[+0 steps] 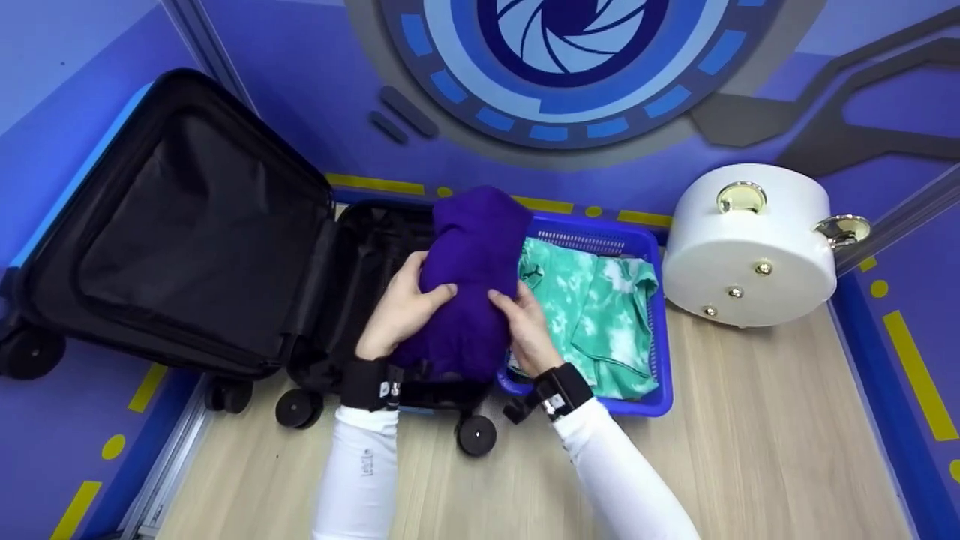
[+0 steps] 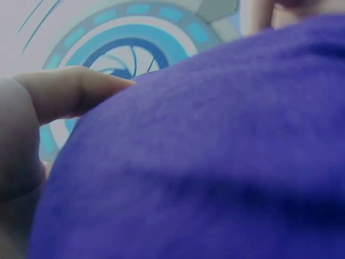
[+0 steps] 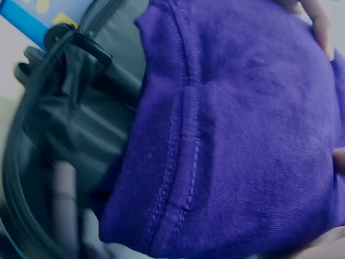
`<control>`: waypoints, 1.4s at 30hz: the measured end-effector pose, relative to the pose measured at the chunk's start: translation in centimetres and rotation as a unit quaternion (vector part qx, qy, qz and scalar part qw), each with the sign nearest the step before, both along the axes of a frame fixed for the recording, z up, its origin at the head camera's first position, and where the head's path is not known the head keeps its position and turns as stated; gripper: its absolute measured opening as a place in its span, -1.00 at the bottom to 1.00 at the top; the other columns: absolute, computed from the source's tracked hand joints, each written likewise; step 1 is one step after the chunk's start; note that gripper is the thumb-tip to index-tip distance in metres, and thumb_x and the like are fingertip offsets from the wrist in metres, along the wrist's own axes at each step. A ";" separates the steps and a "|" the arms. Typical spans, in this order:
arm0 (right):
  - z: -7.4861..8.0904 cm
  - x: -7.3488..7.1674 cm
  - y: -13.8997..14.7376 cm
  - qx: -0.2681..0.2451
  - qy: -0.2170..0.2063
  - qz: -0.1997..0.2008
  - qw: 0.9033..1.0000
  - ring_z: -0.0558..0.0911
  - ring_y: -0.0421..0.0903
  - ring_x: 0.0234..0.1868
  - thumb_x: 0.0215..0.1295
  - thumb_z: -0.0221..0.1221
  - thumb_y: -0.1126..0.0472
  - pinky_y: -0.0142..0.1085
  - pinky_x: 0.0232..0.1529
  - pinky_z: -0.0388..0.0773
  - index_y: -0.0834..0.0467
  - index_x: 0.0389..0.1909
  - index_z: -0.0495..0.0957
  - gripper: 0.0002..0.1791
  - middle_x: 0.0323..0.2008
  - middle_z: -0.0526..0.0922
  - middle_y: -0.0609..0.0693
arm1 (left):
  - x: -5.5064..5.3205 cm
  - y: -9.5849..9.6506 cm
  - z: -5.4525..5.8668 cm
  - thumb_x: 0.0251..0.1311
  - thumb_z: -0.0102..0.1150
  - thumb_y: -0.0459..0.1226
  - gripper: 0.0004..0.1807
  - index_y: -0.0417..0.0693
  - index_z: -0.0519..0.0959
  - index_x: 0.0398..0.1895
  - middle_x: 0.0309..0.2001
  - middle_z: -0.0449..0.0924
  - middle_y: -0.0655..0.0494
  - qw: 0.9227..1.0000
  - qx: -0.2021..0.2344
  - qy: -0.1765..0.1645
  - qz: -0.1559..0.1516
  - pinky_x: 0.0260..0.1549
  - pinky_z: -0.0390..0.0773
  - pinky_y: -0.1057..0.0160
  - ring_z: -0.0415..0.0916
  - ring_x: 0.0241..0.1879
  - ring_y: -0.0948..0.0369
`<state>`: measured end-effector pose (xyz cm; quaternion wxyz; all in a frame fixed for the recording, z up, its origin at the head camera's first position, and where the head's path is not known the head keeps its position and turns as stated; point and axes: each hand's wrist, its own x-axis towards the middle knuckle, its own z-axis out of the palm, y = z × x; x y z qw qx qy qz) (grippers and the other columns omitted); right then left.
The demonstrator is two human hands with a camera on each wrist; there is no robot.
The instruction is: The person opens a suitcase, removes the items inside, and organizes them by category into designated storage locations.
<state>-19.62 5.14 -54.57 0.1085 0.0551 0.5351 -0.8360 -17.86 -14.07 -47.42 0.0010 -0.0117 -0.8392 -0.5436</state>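
A folded purple garment is held between both hands above the base half of an open black suitcase. My left hand grips its left side, thumb on top. From the right, my right hand holds the other side, its thumb also lying over the cloth. Purple cloth fills most of the left wrist view. In the right wrist view, the garment shows a double-stitched hem, with the suitcase's dark lining behind it. Most of the fingers are hidden by the fabric.
The suitcase lid stands raised at the left. Right of the base, a blue plastic basket holds green-and-white tie-dye clothing. A white round case with gold fittings stands at the right, near the patterned blue wall.
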 end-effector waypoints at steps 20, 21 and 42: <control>2.4 0.6 13.6 0.225 0.132 -0.129 0.957 0.58 -0.16 0.11 0.49 0.18 0.34 -0.35 0.16 0.48 0.26 0.43 0.42 -0.48 0.29 0.56 0.18 | -0.7 9.7 -2.4 0.31 0.21 -0.28 -0.15 -0.34 0.08 0.58 0.45 0.32 -0.39 0.993 -0.022 0.075 -0.091 0.44 0.29 -0.04 0.33 0.44 -0.16; 2.2 0.5 14.3 0.235 0.132 -0.129 0.954 0.56 -0.15 0.13 0.49 0.16 0.36 -0.36 0.18 0.46 0.28 0.43 0.41 -0.48 0.30 0.54 0.20 | -0.8 10.2 -2.6 0.32 0.20 -0.30 -0.14 -0.36 0.04 0.59 0.48 0.28 -0.40 0.992 -0.025 0.072 -0.103 0.46 0.25 -0.03 0.29 0.46 -0.16; -1.9 2.8 19.6 0.427 0.132 0.014 0.894 0.08 0.36 0.57 0.25 0.19 0.56 0.14 0.58 -0.08 0.49 0.46 0.26 -0.28 0.50 0.18 0.46 | -2.9 13.8 -7.5 0.37 0.12 -0.49 -0.08 -0.05 -0.09 0.70 0.69 -0.17 -0.04 0.959 -0.168 0.009 -0.229 0.32 0.42 0.14 0.09 0.58 0.04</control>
